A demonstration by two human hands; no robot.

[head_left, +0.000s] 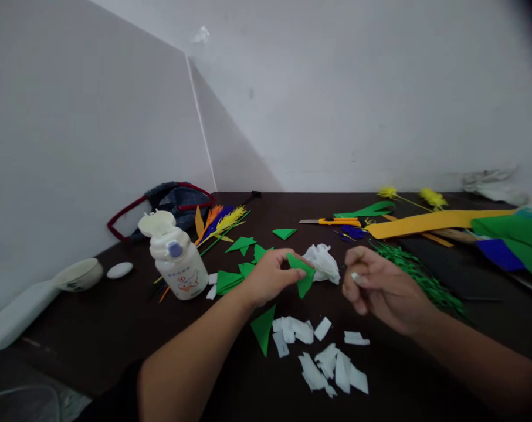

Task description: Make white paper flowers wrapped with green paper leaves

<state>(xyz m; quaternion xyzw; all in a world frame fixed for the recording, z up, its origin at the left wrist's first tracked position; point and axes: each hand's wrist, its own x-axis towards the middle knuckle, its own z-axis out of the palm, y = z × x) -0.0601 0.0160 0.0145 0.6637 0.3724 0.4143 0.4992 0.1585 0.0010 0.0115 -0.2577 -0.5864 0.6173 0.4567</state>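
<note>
Triangle [304, 283] of thin green stuff is held by the left hand [268, 274] above the dark counter [116, 334]. The grip is narrow, with the piece pinched near its top edge, likely so that its lower tip is left free. The right hand [380, 290] is raised across from it with the fingers curled in. A pale bit [355, 276] is seen at the thumb, but whether it is gripped cannot be told. White strips [343, 372] are laid close to the body, and more green pieces [227, 282] are kept to the left, perhaps so that they are easily reached. A white bottle [184, 266] is stood upright with its lid [157, 223] flipped up; its inside cannot be seen. Farther left, a bowl [92, 281] is set; what it holds cannot be made out.
</note>
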